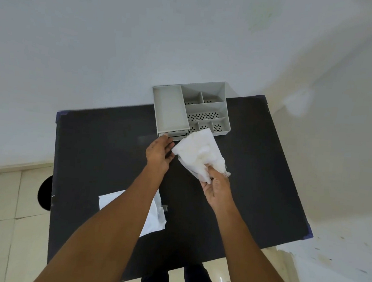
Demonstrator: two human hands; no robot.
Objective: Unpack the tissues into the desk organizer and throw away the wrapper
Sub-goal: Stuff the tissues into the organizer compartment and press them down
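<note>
A grey desk organizer (172, 108) with several compartments stands at the far edge of the black table (103, 151). My right hand (215, 188) pinches a stack of white tissues (198, 155), held tilted just in front of the organizer. My left hand (159, 152) rests at the organizer's front, fingers curled at the small drawer (174, 136) below the long left compartment; whether it grips the drawer is unclear. A white wrapper (155, 214) lies flat on the table near me, partly hidden under my left forearm.
The table stands against a pale wall. A dark round object (45, 193) sits on the tiled floor left of the table. My legs show below the table's near edge.
</note>
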